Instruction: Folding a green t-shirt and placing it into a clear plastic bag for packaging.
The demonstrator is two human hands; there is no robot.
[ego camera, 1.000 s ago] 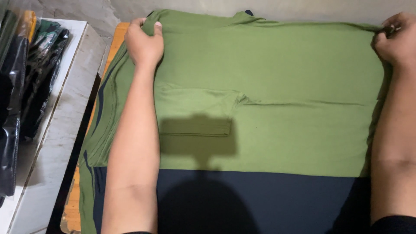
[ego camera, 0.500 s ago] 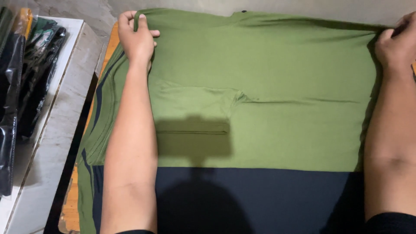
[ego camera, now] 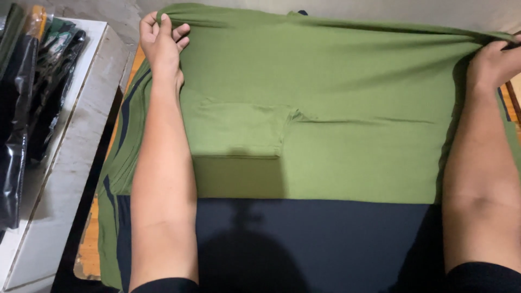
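A green garment (ego camera: 336,97) lies spread across a stack of clothes, its folded sleeve showing as a raised patch near the middle left. My left hand (ego camera: 161,42) pinches the garment's far left corner and lifts it slightly. My right hand (ego camera: 493,61) grips the far right corner, where the fabric rises in a taut fold. Both forearms stretch out over the cloth. A dark navy garment (ego camera: 315,244) lies under the green one, showing along the near edge.
A white shelf or table (ego camera: 65,163) stands at the left, carrying dark garments packed in clear plastic bags (ego camera: 21,108). A wooden surface (ego camera: 89,249) shows under the stack at the lower left. More green and navy layers edge the pile on the left.
Both hands have moved farther away from me with the green garment's far edge, pulling the fabric taut and lifting it a little.
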